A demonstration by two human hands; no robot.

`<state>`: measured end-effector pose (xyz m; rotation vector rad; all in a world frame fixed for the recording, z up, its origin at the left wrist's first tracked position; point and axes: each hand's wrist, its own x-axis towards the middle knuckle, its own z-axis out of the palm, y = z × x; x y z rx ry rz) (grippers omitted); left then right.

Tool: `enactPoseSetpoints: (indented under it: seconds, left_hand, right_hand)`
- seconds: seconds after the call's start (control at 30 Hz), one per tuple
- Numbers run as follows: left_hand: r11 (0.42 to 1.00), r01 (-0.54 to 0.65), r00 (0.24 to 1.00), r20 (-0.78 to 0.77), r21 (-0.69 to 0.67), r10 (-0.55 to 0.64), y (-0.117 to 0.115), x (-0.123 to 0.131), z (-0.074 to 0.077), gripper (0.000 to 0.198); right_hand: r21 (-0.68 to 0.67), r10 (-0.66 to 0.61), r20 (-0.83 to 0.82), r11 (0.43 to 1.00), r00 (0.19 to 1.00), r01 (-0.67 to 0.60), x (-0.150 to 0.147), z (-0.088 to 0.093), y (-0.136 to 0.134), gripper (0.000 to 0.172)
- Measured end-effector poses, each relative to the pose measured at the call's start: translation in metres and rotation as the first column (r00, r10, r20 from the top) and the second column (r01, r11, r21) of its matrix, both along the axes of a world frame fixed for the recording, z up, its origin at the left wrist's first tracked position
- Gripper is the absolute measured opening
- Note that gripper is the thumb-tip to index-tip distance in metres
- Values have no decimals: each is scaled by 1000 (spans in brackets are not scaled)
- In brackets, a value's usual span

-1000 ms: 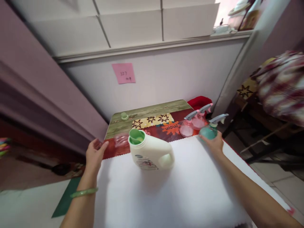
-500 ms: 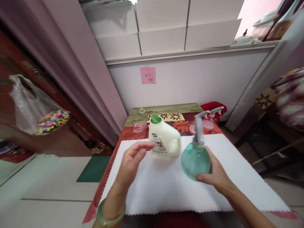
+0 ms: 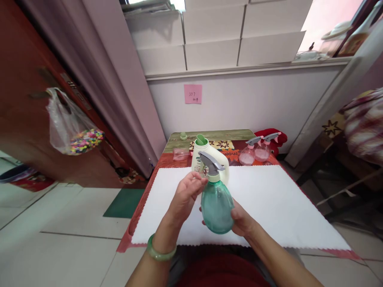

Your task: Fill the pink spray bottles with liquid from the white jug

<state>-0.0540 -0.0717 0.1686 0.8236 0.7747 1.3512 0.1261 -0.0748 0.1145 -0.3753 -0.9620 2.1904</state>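
Observation:
My right hand (image 3: 241,217) is wrapped round a teal spray bottle (image 3: 218,207) with a grey trigger head (image 3: 209,161), its fingers partly hidden behind the bottle. The bottle is upright, tilted slightly, above the white cloth. My left hand (image 3: 187,195) wears a green bangle (image 3: 160,249); its thumb and fingers are pinched together at the pale collar of the spray bottle. Just behind stands a cream detergent jug (image 3: 220,157) with its green spout (image 3: 201,139) uncapped, partly covered by the spray bottle.
Two pink spray bottles (image 3: 247,156) stand at the table's back right. A clear pink container (image 3: 181,154) lies at the back left, with a green cap (image 3: 183,136) behind it. A white cloth (image 3: 269,207) covers the table's front. A bag of colourful bits (image 3: 85,141) hangs from the door.
The teal spray bottle has come left, in front of the jug, and its head has turned. My left hand has moved right to the bottle's collar, its fingers closing. The view has shifted slightly.

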Motion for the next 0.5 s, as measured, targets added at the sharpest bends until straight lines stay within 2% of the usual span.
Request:
enactPoseSetpoints:
  seconds: [0.1,0.2,0.3,0.4,0.5]
  left_hand:
    - [960,273,961,-62,67,-269,-4,2,-1,52]
    - [910,371,927,-12,184,-375,-3,8,0,57]
    - [862,455,875,66,226,-479,-2,13,-2,55]
    - [873,428,894,31,233,-447,-3,15,-4,44]
    - [913,307,952,-79,270,-296,-6,17,0,37]
  right_hand:
    - [-31,225,-98,973,969,-229,-1,-12,-1,85]
    - [-57,391,-262,907,882,-418,-9,-32,-4,93]
    - [-49,465,-385,853,797,-520,-16,-49,-9,101]
    - [-71,448,-393,856,803,-512,-15,-53,-14,97]
    - [-83,346,-277,921,896,-381,-7,-43,-16,89]
